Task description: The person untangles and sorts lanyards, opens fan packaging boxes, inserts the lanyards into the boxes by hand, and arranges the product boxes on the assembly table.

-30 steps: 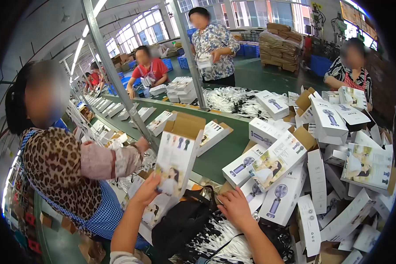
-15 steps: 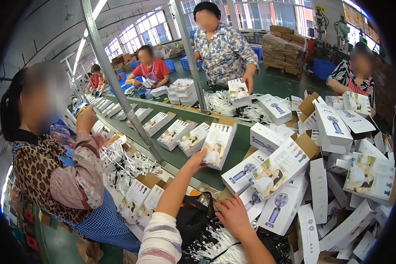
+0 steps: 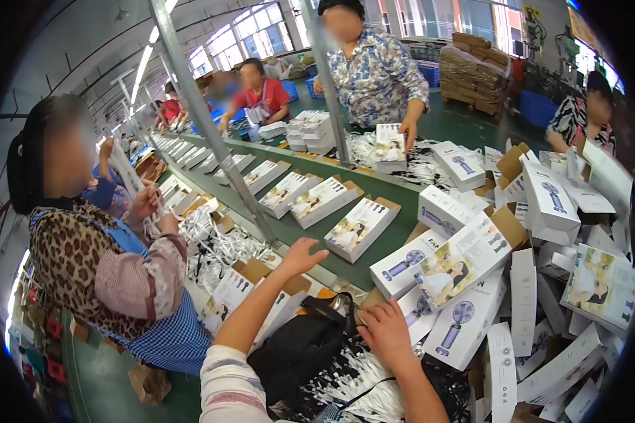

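My left hand [image 3: 300, 258] is held over the near edge of the green conveyor belt [image 3: 331, 275], fingers stretched out and nothing in them. Just beyond its fingertips a white fan box [image 3: 360, 231] lies on the belt, photo side up, brown end flap raised. My right hand [image 3: 388, 330] rests palm down, fingers apart, beside a pile of fan boxes [image 3: 466, 317]; what lies under its fingertips is partly hidden. Below and between my hands are a black bag [image 3: 289, 356] and a bundle of white cables [image 3: 356, 384].
More fan boxes [image 3: 287, 193] stand in a row along the belt. A metal post [image 3: 215, 134] rises at its near side. On the left a co-worker in a blue checked apron [image 3: 169, 338] handles cables; across the belt another person's hand [image 3: 408, 130] holds a box.
My left hand has let go of the fan box, which now lies on the belt, and has drawn back toward me. My right hand stays by the pile. The view has shifted slightly.
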A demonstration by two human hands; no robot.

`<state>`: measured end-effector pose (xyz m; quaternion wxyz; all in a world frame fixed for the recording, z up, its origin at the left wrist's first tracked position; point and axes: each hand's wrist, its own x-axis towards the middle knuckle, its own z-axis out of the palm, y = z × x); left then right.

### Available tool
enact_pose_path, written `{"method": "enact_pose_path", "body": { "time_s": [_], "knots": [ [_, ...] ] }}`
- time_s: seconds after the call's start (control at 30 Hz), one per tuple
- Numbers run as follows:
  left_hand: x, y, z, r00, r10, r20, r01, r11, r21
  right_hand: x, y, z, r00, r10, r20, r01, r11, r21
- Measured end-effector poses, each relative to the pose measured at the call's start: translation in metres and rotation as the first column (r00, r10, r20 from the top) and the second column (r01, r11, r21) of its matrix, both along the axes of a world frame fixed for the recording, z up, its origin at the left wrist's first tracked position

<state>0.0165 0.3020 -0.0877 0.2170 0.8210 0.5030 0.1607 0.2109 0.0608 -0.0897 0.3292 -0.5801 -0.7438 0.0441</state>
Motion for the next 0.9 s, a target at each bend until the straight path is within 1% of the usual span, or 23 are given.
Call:
{"method": "enact_pose_path", "body": {
  "time_s": [0.03, 0.07, 0.13, 0.17, 0.23, 0.27, 0.33, 0.47, 0.53, 0.57, 0.63, 0.67, 0.77, 0.87, 0.9],
  "knots": [
    [-0.015, -0.011, 0.01, 0.995, -0.017, 0.103, 0.021, 0.999, -0.04, 0.0, 0.0, 0.0, 1.0, -0.005, -0.006, 0.005, 1.0, 0.011],
    [-0.032, -0.021, 0.014, 0.995, -0.003, 0.1, 0.007, 0.999, -0.039, 0.0, 0.0, 0.001, 1.0, -0.006, -0.018, 0.007, 1.0, 0.025],
    [-0.069, -0.045, 0.015, 0.988, -0.001, 0.152, -0.02, 0.991, 0.132, 0.001, -0.001, 0.003, 1.0, 0.001, -0.019, -0.001, 1.0, 0.022],
    [-0.085, -0.058, 0.02, 0.988, 0.011, 0.152, -0.031, 0.991, 0.133, 0.0, -0.001, 0.003, 1.0, -0.004, -0.017, 0.004, 1.0, 0.018],
    [-0.115, -0.082, 0.026, 0.994, 0.096, -0.048, -0.071, 0.923, 0.377, -0.001, -0.001, 0.001, 1.0, 0.009, -0.018, -0.009, 1.0, 0.03],
    [-0.131, -0.088, 0.022, 0.993, 0.109, -0.044, -0.084, 0.921, 0.381, -0.002, -0.001, 0.002, 1.0, 0.002, -0.018, -0.001, 0.999, 0.036],
    [-0.157, -0.1, 0.011, 0.971, 0.222, -0.09, -0.151, 0.857, 0.492, -0.003, -0.001, 0.002, 1.0, -0.014, -0.017, 0.015, 0.999, 0.051],
    [-0.179, -0.131, 0.007, 0.956, 0.286, -0.069, -0.208, 0.822, 0.529, -0.005, -0.003, 0.007, 0.999, -0.013, -0.029, 0.014, 0.999, 0.048],
    [-0.176, -0.149, 0.006, 0.915, 0.394, -0.085, -0.335, 0.86, 0.385, -0.006, -0.003, 0.007, 1.0, -0.003, -0.026, 0.005, 0.998, 0.057],
    [-0.176, -0.156, 0.004, 0.906, 0.418, -0.066, -0.37, 0.858, 0.356, -0.006, -0.003, 0.007, 1.0, -0.011, -0.019, 0.012, 0.999, 0.049],
    [-0.177, -0.169, 0.006, 0.859, 0.477, -0.185, -0.419, 0.863, 0.282, -0.005, -0.004, 0.007, 1.0, 0.006, -0.012, -0.006, 0.999, 0.038],
    [-0.178, -0.173, 0.002, 0.859, 0.478, -0.184, -0.419, 0.862, 0.284, -0.005, -0.004, 0.007, 1.0, 0.005, -0.014, -0.005, 0.999, 0.034],
    [-0.179, -0.177, 0.001, 0.84, 0.472, -0.269, -0.408, 0.875, 0.262, -0.004, -0.004, 0.005, 1.0, -0.002, -0.015, 0.002, 0.999, 0.036],
    [-0.177, -0.181, 0.007, 0.849, 0.46, -0.261, -0.399, 0.881, 0.255, -0.005, -0.005, 0.006, 1.0, -0.002, -0.011, 0.002, 0.999, 0.04],
    [-0.18, -0.182, 0.004, 0.859, 0.455, -0.234, -0.395, 0.881, 0.26, -0.005, -0.005, 0.006, 1.0, -0.004, -0.011, 0.004, 0.999, 0.038]
  ]
}}
